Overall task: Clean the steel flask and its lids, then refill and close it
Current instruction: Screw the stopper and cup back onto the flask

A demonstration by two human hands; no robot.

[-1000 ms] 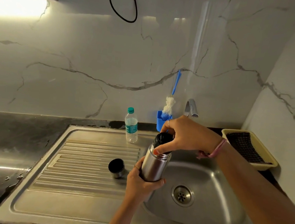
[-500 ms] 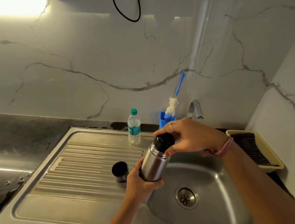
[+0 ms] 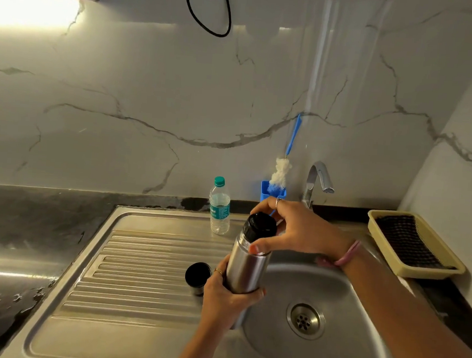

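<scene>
**Both hands on the flask over the sink edge**

The left hand (image 3: 227, 296) wraps the lower body of the flask (image 3: 246, 267), fingers curled round the steel and thumb pressed on the near side, a closed grip. The flask stands tilted slightly, its top leaning away from the person, above the sink's (image 3: 328, 352) left rim.

The right hand (image 3: 295, 231) reaches in from the right and closes on the black stopper (image 3: 260, 226) at the flask's mouth: thumb on the near side at the flask's neck, fingers arched over the far side. Whether the stopper is screwed tight or loose I cannot tell.

Just left of the flask, a dark cup lid (image 3: 197, 277) stands on the ribbed drainboard (image 3: 137, 270), close to the left hand's knuckles. Behind the flask stands a water bottle (image 3: 220, 206), capped and upright. A blue holder (image 3: 266, 192) with a brush (image 3: 282, 171) sits behind the flask too, near the tap (image 3: 318, 177). A yellow tray (image 3: 416, 246) lies on the desk, well right of the flask.
</scene>
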